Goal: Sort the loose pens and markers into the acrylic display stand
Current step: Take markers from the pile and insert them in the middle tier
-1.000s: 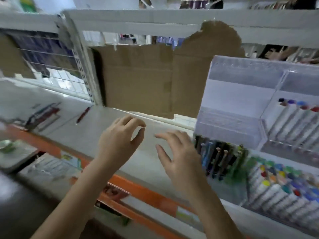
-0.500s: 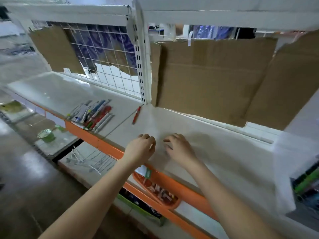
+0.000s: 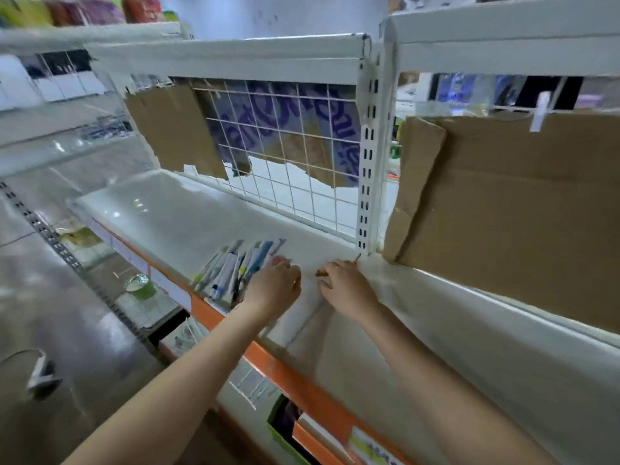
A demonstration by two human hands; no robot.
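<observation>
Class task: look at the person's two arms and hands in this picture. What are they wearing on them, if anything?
Both forearms are bare up to the bottom edge of the picture: no sleeve shows. The left hand and right hand have no gloves, and no watch or bracelet shows at either wrist. The picture is too blurred to tell whether there is a ring.

a white shelf (image 3: 188, 213) with an orange front edge (image 3: 302, 391), a white wire grid (image 3: 292, 162) behind it, brown cardboard (image 3: 523, 203) at right, a green cup (image 3: 140, 286) below.
</observation>
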